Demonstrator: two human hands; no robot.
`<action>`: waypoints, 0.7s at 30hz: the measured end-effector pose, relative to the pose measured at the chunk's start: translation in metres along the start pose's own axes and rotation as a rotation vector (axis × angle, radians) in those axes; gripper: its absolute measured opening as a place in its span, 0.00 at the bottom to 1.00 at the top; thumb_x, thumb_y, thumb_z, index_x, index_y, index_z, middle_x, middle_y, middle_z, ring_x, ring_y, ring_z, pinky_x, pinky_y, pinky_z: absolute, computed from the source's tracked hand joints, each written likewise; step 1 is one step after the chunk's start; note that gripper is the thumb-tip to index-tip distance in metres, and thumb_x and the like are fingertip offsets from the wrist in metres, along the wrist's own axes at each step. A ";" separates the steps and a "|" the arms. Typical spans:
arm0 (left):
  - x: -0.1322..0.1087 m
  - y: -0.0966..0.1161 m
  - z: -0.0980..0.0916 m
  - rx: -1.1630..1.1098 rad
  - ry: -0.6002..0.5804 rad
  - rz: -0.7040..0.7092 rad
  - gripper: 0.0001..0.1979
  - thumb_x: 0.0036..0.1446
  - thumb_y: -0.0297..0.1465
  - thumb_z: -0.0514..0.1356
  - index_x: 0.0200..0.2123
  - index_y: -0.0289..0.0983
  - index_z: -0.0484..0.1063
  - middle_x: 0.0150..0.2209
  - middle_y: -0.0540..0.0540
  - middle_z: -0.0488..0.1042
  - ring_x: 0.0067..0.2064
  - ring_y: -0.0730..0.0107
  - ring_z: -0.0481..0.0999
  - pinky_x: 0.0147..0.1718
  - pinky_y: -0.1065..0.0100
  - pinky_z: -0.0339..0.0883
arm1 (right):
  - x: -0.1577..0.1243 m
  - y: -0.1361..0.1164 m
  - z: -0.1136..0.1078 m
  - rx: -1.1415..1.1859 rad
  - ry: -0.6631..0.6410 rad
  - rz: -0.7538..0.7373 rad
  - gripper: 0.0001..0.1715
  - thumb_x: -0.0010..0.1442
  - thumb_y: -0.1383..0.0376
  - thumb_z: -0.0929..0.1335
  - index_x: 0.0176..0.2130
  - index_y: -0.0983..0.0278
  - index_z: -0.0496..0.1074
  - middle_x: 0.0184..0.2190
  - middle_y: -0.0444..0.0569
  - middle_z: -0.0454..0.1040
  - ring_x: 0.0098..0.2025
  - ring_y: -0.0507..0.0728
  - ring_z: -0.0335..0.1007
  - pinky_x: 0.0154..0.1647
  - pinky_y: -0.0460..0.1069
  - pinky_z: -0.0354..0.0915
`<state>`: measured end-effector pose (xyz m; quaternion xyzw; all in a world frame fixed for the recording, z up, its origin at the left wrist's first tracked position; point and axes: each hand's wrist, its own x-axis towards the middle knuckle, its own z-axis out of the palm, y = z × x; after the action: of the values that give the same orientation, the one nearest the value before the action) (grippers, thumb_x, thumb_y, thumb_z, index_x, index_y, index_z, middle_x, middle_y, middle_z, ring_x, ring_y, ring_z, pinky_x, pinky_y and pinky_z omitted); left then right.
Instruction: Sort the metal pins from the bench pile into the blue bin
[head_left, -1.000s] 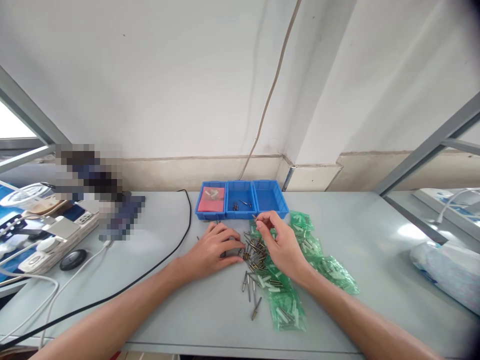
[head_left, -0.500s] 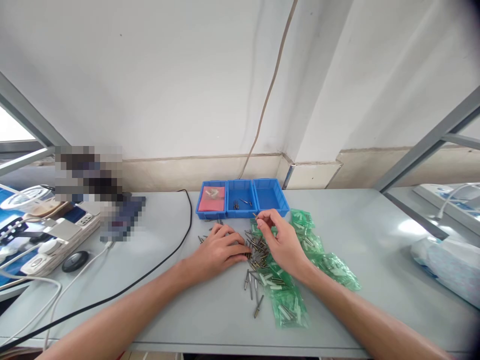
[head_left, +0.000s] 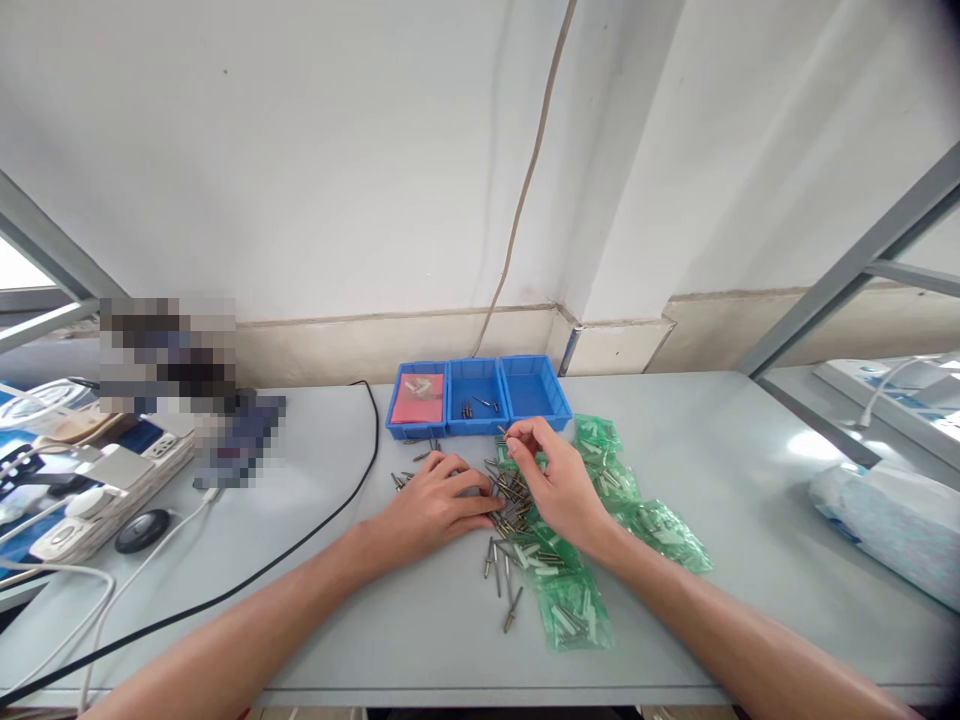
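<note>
My right hand (head_left: 551,475) pinches a small brass-coloured metal pin (head_left: 503,432) between thumb and fingertips, raised over the far side of a pile. My left hand (head_left: 442,500) lies low with bent fingers, its tips at the left edge of the pile of metal pins (head_left: 514,500); what those fingertips grip is hidden. Several loose pins (head_left: 512,612) are scattered nearer me, and others lie behind my left hand. Beyond the hands stands a row of three blue bins: the left bin (head_left: 417,433) contains a red packet (head_left: 416,410), the middle bin (head_left: 474,385) a few pins, the right bin (head_left: 532,385) nothing visible.
Green plastic bags (head_left: 574,610) with white pieces and metal pins lie beside and beneath my right forearm. A black cable (head_left: 300,540) crosses the table on the left, near a black mouse (head_left: 142,531) and a power strip (head_left: 82,520). A clear plastic package (head_left: 889,520) sits at right.
The whole view has shifted slightly to the left. Both hands keep nearly the same places, and my right hand still pinches the pin.
</note>
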<state>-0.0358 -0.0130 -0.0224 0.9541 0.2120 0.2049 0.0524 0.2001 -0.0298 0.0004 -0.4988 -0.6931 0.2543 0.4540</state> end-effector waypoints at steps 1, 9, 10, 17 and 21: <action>0.000 0.000 0.001 -0.016 0.008 -0.003 0.15 0.76 0.41 0.57 0.58 0.44 0.79 0.49 0.44 0.81 0.50 0.58 0.72 0.48 0.58 0.60 | 0.000 0.000 0.000 0.002 -0.003 0.001 0.08 0.77 0.60 0.63 0.45 0.59 0.70 0.39 0.46 0.77 0.39 0.57 0.71 0.42 0.50 0.65; -0.005 -0.006 0.006 -0.093 0.075 -0.038 0.16 0.78 0.39 0.55 0.52 0.38 0.80 0.47 0.41 0.78 0.48 0.62 0.76 0.50 0.61 0.69 | 0.000 0.002 0.002 0.002 -0.016 0.011 0.08 0.76 0.60 0.63 0.46 0.59 0.70 0.39 0.47 0.77 0.38 0.58 0.72 0.42 0.51 0.66; -0.006 -0.007 0.006 -0.082 0.080 -0.041 0.16 0.78 0.39 0.55 0.52 0.37 0.80 0.47 0.41 0.78 0.48 0.62 0.76 0.50 0.61 0.69 | -0.001 0.002 0.002 0.003 -0.020 0.017 0.08 0.76 0.60 0.63 0.46 0.59 0.70 0.40 0.47 0.77 0.39 0.58 0.72 0.42 0.51 0.66; -0.008 -0.015 0.005 -0.049 0.098 -0.083 0.16 0.78 0.39 0.54 0.51 0.37 0.80 0.46 0.42 0.78 0.48 0.63 0.78 0.51 0.59 0.71 | 0.000 0.004 0.003 0.031 -0.021 0.034 0.09 0.76 0.59 0.63 0.46 0.59 0.70 0.40 0.47 0.77 0.40 0.58 0.72 0.44 0.51 0.66; -0.008 -0.013 0.003 -0.060 0.105 -0.070 0.16 0.79 0.37 0.54 0.50 0.37 0.80 0.47 0.42 0.79 0.49 0.63 0.78 0.53 0.60 0.73 | 0.000 0.004 0.003 0.032 -0.024 0.041 0.09 0.76 0.59 0.63 0.46 0.59 0.70 0.40 0.47 0.77 0.39 0.58 0.72 0.43 0.51 0.66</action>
<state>-0.0463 -0.0042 -0.0300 0.9320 0.2417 0.2588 0.0771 0.1990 -0.0277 -0.0042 -0.5026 -0.6841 0.2806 0.4480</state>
